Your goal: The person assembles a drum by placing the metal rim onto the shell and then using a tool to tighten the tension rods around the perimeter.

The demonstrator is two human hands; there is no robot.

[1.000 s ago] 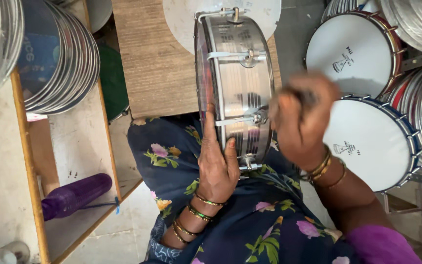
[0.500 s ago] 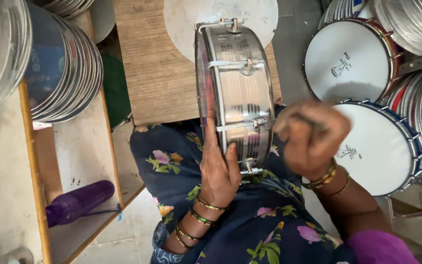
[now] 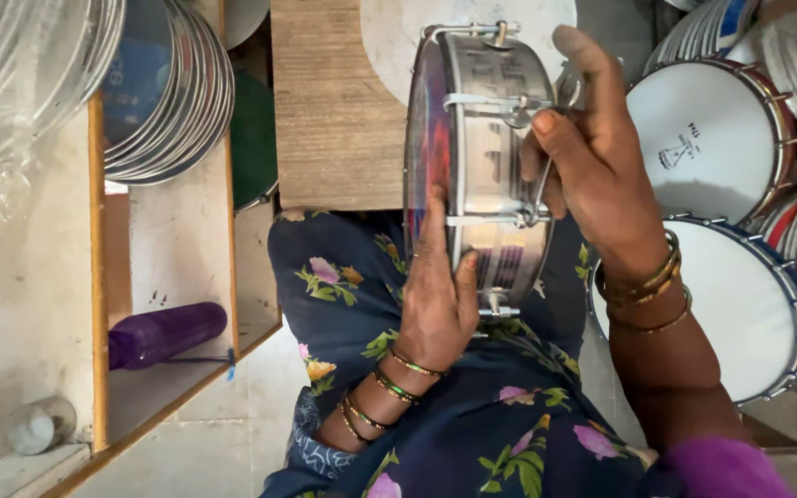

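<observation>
Head view: left hand (image 3: 437, 304) grips the drum (image 3: 491, 166) by its rim on the lap's edge; right hand (image 3: 592, 157) pinches a lug. Stiff, light, likely slippery metal.

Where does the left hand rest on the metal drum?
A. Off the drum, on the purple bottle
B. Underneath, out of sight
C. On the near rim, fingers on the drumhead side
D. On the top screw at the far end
C: the left hand holds the near rim of the drum, with its fingers along the drumhead edge.
</observation>
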